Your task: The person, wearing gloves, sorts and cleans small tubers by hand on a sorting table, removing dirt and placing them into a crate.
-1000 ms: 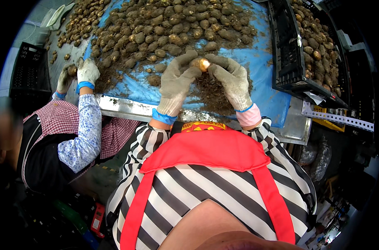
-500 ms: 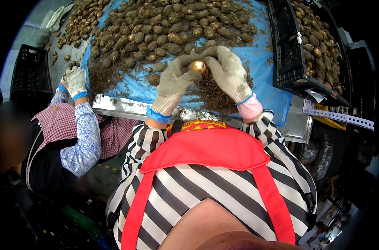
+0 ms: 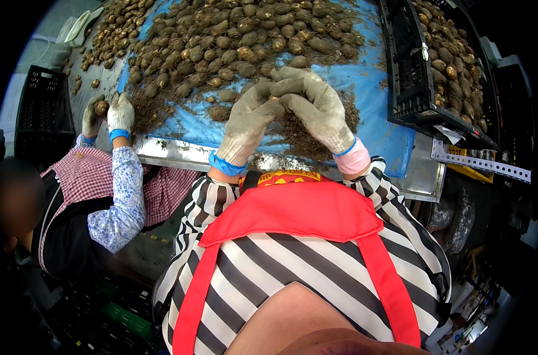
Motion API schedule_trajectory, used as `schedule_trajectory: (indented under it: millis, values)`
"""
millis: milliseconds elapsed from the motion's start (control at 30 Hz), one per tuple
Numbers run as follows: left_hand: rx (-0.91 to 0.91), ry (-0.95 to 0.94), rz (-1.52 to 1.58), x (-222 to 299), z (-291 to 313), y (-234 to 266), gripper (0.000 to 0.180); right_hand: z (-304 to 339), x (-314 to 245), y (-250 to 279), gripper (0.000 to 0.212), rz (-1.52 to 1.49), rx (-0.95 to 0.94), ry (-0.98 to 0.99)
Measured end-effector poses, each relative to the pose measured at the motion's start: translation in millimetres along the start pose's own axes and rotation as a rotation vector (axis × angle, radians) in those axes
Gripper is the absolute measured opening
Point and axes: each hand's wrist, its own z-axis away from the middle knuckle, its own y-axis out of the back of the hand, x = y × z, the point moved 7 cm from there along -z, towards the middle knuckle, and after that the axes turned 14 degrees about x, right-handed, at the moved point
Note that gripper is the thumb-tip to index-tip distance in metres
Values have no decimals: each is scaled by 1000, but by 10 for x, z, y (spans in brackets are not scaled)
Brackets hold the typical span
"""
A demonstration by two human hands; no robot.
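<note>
My left hand (image 3: 249, 118) and my right hand (image 3: 321, 109), both in soiled whitish work gloves, meet above the blue sheet (image 3: 192, 131). Their fingers curl around one small taro (image 3: 273, 98), of which only a sliver shows between the fingertips. Below my hands lies a heap of dark root fibres and dirt (image 3: 307, 139). Just beyond them spreads a large pile of brown, hairy taros (image 3: 221, 44).
At the right stands a black crate (image 3: 408, 65) full of taros. To my left a co-worker's gloved hands (image 3: 120, 115) hold a taro, near an open black crate (image 3: 44, 106). A smaller taro pile (image 3: 112, 32) lies far left. The table's metal edge (image 3: 174, 152) runs before me.
My fingers have closed over the taro, covering its pale end, which showed before. My right hand has turned inward. The co-worker's hands have moved apart, showing a taro.
</note>
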Motion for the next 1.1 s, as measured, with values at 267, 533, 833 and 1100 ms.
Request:
schedule_trajectory:
  millis: [267,533,833,1100]
  values:
    - [66,-91,-97,161,-10,19,76,-107,151,181,32,-287,69,-283]
    - [-26,-58,-192,68,-25,-15,83,-35,257,117,16,167,201,-225]
    - [-51,87,147,61,38,-38,76,18,305,108,31,-240,127,-230]
    - [-95,170,258,-43,107,-129,79,62,115,53,22,-73,228,-140]
